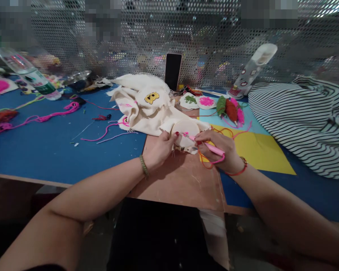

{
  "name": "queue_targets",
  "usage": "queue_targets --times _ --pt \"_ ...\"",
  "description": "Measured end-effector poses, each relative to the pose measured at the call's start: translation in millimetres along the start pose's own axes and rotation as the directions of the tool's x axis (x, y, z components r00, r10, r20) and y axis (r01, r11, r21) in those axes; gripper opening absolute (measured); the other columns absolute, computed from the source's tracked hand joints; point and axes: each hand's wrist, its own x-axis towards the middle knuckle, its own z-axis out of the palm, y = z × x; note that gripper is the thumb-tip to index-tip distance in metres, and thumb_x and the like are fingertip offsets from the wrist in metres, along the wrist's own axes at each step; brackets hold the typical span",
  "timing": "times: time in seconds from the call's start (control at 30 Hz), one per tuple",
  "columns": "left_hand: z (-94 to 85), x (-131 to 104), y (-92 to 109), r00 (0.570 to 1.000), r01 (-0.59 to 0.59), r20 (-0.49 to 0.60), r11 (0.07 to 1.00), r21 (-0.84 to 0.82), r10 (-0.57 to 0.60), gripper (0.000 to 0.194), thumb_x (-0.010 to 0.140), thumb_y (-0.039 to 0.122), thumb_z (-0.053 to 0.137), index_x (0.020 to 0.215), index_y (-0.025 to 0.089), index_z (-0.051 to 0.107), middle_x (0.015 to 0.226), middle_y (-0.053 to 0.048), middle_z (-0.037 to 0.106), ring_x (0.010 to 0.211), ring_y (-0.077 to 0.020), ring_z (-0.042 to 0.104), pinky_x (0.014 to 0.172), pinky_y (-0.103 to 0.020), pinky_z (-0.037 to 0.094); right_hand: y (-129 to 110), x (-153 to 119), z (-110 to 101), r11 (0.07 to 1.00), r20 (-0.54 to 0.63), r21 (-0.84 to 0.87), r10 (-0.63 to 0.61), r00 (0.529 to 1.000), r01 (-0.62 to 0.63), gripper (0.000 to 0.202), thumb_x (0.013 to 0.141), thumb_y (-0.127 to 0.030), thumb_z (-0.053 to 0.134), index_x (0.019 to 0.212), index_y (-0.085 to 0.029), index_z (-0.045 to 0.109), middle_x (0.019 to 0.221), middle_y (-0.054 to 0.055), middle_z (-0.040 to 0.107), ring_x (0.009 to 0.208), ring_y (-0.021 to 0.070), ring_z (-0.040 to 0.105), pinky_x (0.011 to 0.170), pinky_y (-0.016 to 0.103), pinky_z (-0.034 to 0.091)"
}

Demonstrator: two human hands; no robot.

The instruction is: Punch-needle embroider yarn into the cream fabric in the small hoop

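My left hand (164,148) grips the left edge of a round embroidery hoop (190,126), its thumb lying over the rim. Cream cloth (149,118) is stretched in the hoop and spreads away behind it, bearing a yellow stitched animal face (151,98). Pink stitches mark the middle of the hooped cloth. Closed around a pink punch needle (213,148) is my right hand (220,146). The tool's tip meets the cloth at the pink stitches, and pink yarn loops from its back end. Orange yarn hangs below the right hand.
Green, rust and pink yarn bundles (231,111) lie on a blue and yellow sheet (265,152). Two stitched patches (206,101) rest behind. A phone (173,71) stands upright; a striped cloth (302,124) lies right, a bottle (38,81) and pink yarn (45,117) left.
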Motion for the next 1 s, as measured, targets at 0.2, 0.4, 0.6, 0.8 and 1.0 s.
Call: queue_targets --times 0.2,0.4,0.6,0.8,1.0 --pt "-5.6 2.5 -4.2 0.998 -0.056 0.014 0.981 0.187 0.054 0.017 0.089 0.026 0.062 0.075 0.019 0.055 0.074 -0.002 0.057 0.079 -0.0174 0.055 0.079 -0.032 0.049 2.3 -2.6 9.6 0.998 0.106 -0.064 0.03 0.994 -0.024 0.01 0.091 -0.016 0.055 0.096 -0.021 0.062 0.082 0.005 0.071 0.076 0.0185 0.07 0.066 0.031 0.057" --pt "-8.3 5.7 -7.3 0.996 -0.085 0.009 0.971 0.221 0.085 0.017 0.09 0.029 0.06 0.077 0.02 0.054 0.079 -0.003 0.058 0.082 -0.017 0.054 0.08 -0.032 0.048 -0.1 -3.2 9.7 0.999 0.059 -0.01 0.053 0.997 -0.053 0.011 0.091 -0.018 0.054 0.095 -0.023 0.064 0.084 0.005 0.072 0.077 0.0188 0.071 0.069 0.031 0.058" --pt "-8.3 6.0 -3.7 0.994 -0.108 0.006 0.969 0.224 0.109 0.014 0.092 0.031 0.057 0.084 0.019 0.056 0.085 -0.004 0.06 0.086 -0.0183 0.055 0.083 -0.034 0.047 -0.5 -2.6 -0.1 0.999 -0.05 0.044 0.028 0.998 -0.026 0.011 0.088 -0.014 0.057 0.091 -0.022 0.063 0.077 0.004 0.071 0.081 0.0199 0.073 0.071 0.033 0.06" --pt "-7.5 5.6 -2.8 0.993 -0.116 0.015 0.967 0.226 0.116 0.012 0.09 0.029 0.059 0.083 0.019 0.056 0.083 -0.004 0.057 0.086 -0.0187 0.054 0.083 -0.033 0.044 0.7 -1.7 0.5 1.0 0.008 -0.023 0.018 1.0 -0.018 0.009 0.09 -0.017 0.055 0.092 -0.02 0.063 0.083 0.006 0.073 0.079 0.0181 0.073 0.069 0.03 0.06" --pt "-8.8 5.4 -3.9 0.994 -0.105 0.034 0.882 0.46 0.1 0.02 0.091 0.033 0.056 0.078 0.02 0.049 0.074 -0.002 0.053 0.075 -0.017 0.05 0.071 -0.032 0.045 4.0 -2.9 10.2 0.993 0.063 -0.062 0.105 0.992 -0.101 0.009 0.091 -0.022 0.055 0.093 -0.021 0.064 0.086 0.006 0.074 0.077 0.017 0.072 0.069 0.029 0.058"
